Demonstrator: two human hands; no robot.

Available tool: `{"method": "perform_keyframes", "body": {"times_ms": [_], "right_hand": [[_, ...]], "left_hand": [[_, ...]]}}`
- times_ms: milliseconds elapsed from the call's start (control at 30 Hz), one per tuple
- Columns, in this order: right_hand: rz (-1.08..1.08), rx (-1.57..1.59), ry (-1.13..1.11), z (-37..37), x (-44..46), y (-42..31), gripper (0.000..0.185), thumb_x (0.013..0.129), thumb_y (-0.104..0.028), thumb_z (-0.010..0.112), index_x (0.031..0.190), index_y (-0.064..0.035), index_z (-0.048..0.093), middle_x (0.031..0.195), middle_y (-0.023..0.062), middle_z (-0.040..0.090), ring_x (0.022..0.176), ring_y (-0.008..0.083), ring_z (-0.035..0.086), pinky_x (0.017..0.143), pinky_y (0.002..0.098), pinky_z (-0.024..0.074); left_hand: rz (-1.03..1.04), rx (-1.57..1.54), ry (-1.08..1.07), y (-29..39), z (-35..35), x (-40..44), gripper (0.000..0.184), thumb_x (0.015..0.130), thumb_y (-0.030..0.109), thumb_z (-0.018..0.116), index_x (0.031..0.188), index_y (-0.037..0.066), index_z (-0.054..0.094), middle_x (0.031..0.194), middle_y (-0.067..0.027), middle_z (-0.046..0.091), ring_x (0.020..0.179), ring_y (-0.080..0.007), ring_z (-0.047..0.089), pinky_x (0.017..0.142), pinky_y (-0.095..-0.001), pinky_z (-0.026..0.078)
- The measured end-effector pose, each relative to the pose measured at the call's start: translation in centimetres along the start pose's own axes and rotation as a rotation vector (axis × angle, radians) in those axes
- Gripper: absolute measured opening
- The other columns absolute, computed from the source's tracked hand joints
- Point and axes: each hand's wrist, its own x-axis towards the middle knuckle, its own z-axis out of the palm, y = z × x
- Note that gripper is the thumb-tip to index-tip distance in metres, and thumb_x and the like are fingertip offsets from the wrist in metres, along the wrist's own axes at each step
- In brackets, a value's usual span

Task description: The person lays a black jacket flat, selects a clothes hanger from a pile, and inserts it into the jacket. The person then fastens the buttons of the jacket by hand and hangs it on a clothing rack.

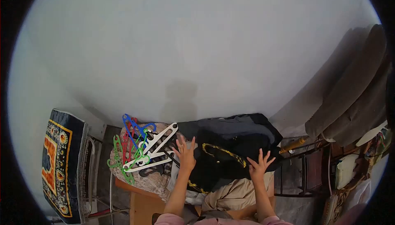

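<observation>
A black garment with yellow-gold embroidery (220, 168) lies spread in front of me, over grey and dark cloth (247, 123). My left hand (186, 154) is at its left edge, fingers spread, with nothing held. Toward the garment's right side, my right hand (260, 167) also has its fingers apart and appears to rest on the fabric. Left of my left hand is a pile of plastic hangers: white (162, 140), blue (131, 130), green (116, 149) and red ones, tangled together. Beige cloth (232, 196) shows below the garment.
The hangers lie on a patterned, light-brown covered surface (152, 184). At far left a dark patterned rug (61, 167) hangs over a metal rack (91, 175). Brown cloth (354, 89) hangs at right, above a dark chair-like frame (310, 173). A pale wall (197, 52) rises behind.
</observation>
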Motion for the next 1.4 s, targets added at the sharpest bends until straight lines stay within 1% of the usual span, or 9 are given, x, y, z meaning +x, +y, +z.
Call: {"method": "perform_keyframes", "body": {"times_ms": [200,267,300,333,400,433,467,700,1400], "right_hand": [[0.004,-0.094,0.005,-3.5,-2.8,1.8,0.038,0.058,-0.002,0.068,0.087,-0.0251,0.075,0.143,0.0143,0.040,0.135,0.0463,0.023,0.106,0.0680,0.0019],[-0.010,-0.106,0.022,-4.5,-3.0,1.6,0.039,0.057,-0.001,0.068,0.088,-0.0254,0.075,0.142,0.0147,0.040,0.134,0.0472,0.024,0.106,0.0681,0.0034],[-0.017,-0.110,0.021,-4.8,-3.3,1.7,0.039,0.058,-0.001,0.068,0.088,-0.0252,0.075,0.143,0.0147,0.039,0.134,0.0473,0.024,0.106,0.0683,0.0036],[-0.025,-0.111,0.018,-5.1,-3.5,1.6,0.039,0.058,-0.001,0.068,0.089,-0.0249,0.075,0.143,0.0146,0.039,0.134,0.0474,0.024,0.106,0.0684,0.0038],[-0.009,-0.085,-0.006,-5.4,-3.5,1.6,0.039,0.059,0.000,0.066,0.088,-0.0242,0.075,0.144,0.0154,0.037,0.134,0.0485,0.023,0.106,0.0679,0.0043],[0.052,-0.026,-0.024,-5.5,-3.4,1.4,0.032,0.067,-0.003,0.065,0.089,-0.0245,0.075,0.145,0.0164,0.036,0.135,0.0484,0.020,0.107,0.0672,0.0021],[0.112,0.034,-0.044,-5.7,-3.3,1.1,0.026,0.076,-0.006,0.064,0.090,-0.0249,0.075,0.146,0.0174,0.034,0.136,0.0483,0.017,0.107,0.0666,-0.0001],[-0.031,0.429,-0.005,-6.9,1.4,-3.6,0.011,0.074,-0.005,0.067,0.074,-0.0148,0.071,0.151,0.0209,0.020,0.139,0.0496,0.004,0.108,0.0614,-0.0014],[-0.532,0.854,-0.430,-21.2,-3.7,-25.8,0.017,0.057,-0.014,0.079,0.069,-0.0065,0.070,0.153,0.0171,0.018,0.141,0.0439,-0.009,0.110,0.0544,0.0015]], "left_hand": [[0.267,-0.103,0.022,3.5,-2.9,2.3,0.093,0.070,-0.003,0.066,0.146,0.029,0.024,0.152,-0.0255,0.003,0.136,-0.0493,0.013,0.101,-0.0719,0.011],[0.412,0.133,0.029,4.8,-3.7,3.6,0.093,0.070,-0.001,0.066,0.146,0.033,0.025,0.153,-0.0223,0.005,0.137,-0.0472,0.013,0.101,-0.0715,0.010],[0.463,0.165,0.036,5.4,-4.1,4.1,0.071,0.069,0.001,0.067,0.132,0.030,0.051,0.154,-0.0143,0.012,0.139,-0.0432,0.014,0.103,-0.0716,0.007],[0.465,0.162,0.040,5.7,-4.7,4.5,0.071,0.069,0.001,0.067,0.132,0.030,0.051,0.154,-0.0143,0.012,0.139,-0.0432,0.014,0.103,-0.0716,0.007],[0.488,0.187,-0.262,5.6,-6.0,4.9,0.043,0.069,0.000,0.066,0.104,0.024,0.070,0.153,-0.0062,0.020,0.140,-0.0394,0.013,0.103,-0.0726,0.005],[0.491,0.052,-0.156,5.3,-5.8,4.4,0.025,0.067,0.001,0.066,0.082,0.020,0.074,0.151,-0.0022,0.026,0.140,-0.0384,0.013,0.102,-0.0736,0.004],[0.480,0.059,-0.147,5.0,-6.1,3.5,0.025,0.067,0.001,0.066,0.082,0.020,0.074,0.151,-0.0022,0.026,0.140,-0.0384,0.013,0.102,-0.0736,0.004],[0.509,-0.193,0.092,7.4,-12.4,-4.5,0.022,0.062,0.005,0.068,0.080,0.016,0.072,0.150,-0.0020,0.030,0.136,-0.0454,0.019,0.099,-0.0762,0.003],[0.217,-0.405,0.554,2.3,-25.3,-32.3,0.026,0.060,0.002,0.069,0.082,0.016,0.072,0.152,-0.0168,0.022,0.139,-0.0482,-0.002,0.098,-0.0721,-0.009]]}}
